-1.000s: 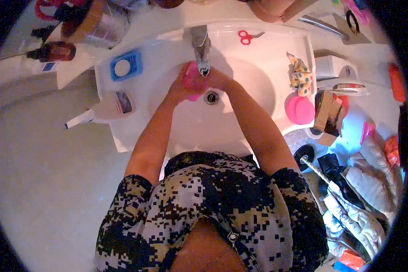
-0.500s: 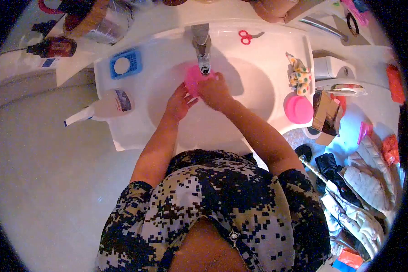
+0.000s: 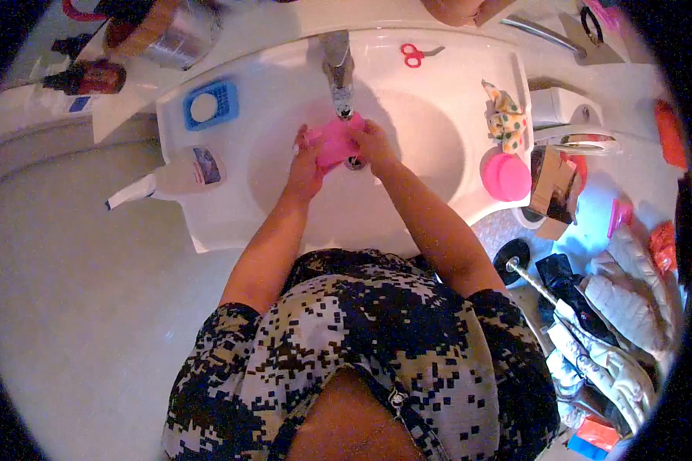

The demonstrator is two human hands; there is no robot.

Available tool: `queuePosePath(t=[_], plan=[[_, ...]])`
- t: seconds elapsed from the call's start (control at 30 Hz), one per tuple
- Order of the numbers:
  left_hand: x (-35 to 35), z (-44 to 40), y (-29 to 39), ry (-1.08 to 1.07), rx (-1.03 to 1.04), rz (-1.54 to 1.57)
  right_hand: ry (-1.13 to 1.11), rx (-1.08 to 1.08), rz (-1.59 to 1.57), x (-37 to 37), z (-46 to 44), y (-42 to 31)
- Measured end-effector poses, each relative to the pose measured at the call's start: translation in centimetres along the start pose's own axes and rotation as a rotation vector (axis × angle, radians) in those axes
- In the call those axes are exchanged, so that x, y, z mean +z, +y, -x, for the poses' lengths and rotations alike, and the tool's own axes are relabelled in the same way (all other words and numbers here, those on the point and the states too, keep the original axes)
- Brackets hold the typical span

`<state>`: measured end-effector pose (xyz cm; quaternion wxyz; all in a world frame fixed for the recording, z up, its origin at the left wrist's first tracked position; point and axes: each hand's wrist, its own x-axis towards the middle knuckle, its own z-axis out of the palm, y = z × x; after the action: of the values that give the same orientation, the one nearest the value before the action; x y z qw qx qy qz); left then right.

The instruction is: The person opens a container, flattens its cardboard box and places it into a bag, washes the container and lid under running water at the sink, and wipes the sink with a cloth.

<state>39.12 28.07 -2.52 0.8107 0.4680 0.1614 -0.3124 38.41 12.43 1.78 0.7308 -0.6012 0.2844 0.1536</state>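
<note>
Under the chrome faucet [image 3: 338,77], I hold a bright pink plastic-looking item [image 3: 334,144] with both hands, above the white sink basin [image 3: 427,169]. Its exact kind is not clear. My left hand [image 3: 307,165] grips its left side, fingers curled around the edge. On the other side, my right hand [image 3: 373,146] has its fingers pressed on the item's right edge. The metal drain [image 3: 354,162] shows just below the item. A round pink container or lid [image 3: 506,177] sits on the sink's right rim.
Red-handled scissors [image 3: 412,55] lie behind the basin. To the left are a blue soap dish [image 3: 227,107] with white soap [image 3: 204,107] and a spray bottle [image 3: 184,173] on its side. A polka-dot cloth [image 3: 506,123] rests at right. Clothes [image 3: 615,346] are piled on the right.
The pink item has come slightly down and turned, and the drain now shows. My left hand has closed onto its left side; my right hand has shifted to its right edge.
</note>
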Motion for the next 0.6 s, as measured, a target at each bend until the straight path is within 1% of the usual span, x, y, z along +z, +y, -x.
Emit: queuePosePath(t=[0.03,0.07,0.13,0.17,0.23,0.27,0.33,0.37,0.4,0.43,0.5,0.53,0.57,0.6], plan=[[0.8,0.0,0.4,0.036,0.097,-0.209,0.077,0.149,-0.148,0.2,0.6,-1.3],[1.4,0.0,0.9,0.074,0.195,-0.417,-0.009,0.071,-0.231,0.1,-0.1,-0.6],[2.0,-0.5,3.1,0.186,0.024,-0.552,-0.182,-0.084,-0.402,0.2,-1.7,0.9],[2.2,-0.8,4.1,0.24,-0.062,-0.619,-0.243,-0.085,-0.284,-0.3,-2.0,1.1],[2.8,-1.2,5.3,0.208,-0.173,-0.467,-0.357,-0.087,-0.041,-1.6,-1.8,0.2],[3.2,-1.5,5.6,0.189,-0.228,-0.391,-0.306,-0.041,-0.191,-1.9,-2.1,0.2],[3.5,-1.9,6.0,0.164,-0.182,-0.486,-0.2,0.051,-0.496,-2.5,-2.4,0.4],[3.5,-2.0,6.2,0.155,-0.161,-0.532,-0.221,0.097,-0.45,-2.7,-2.4,0.7],[1.7,-2.9,5.0,0.089,0.065,-0.715,-0.244,0.141,-0.405,-2.7,-2.3,0.5],[-1.5,-4.5,2.5,0.019,0.297,-0.889,-0.268,0.183,-0.359,-2.6,-2.3,0.2],[-2.9,-4.0,2.7,-0.052,0.29,-0.976,-0.263,0.034,-0.237,-1.4,-2.0,0.0],[-1.4,-1.5,5.0,-0.047,0.052,-0.888,-0.258,-0.039,-0.178,-1.0,-1.7,0.0],[-0.7,-0.2,6.5,-0.038,-0.181,-0.791,-0.321,-0.139,-0.12,-0.9,-1.5,0.1],[-1.4,-0.5,6.7,-0.088,-0.274,-0.515,-0.383,-0.243,-0.058,-1.0,-1.4,0.1]])
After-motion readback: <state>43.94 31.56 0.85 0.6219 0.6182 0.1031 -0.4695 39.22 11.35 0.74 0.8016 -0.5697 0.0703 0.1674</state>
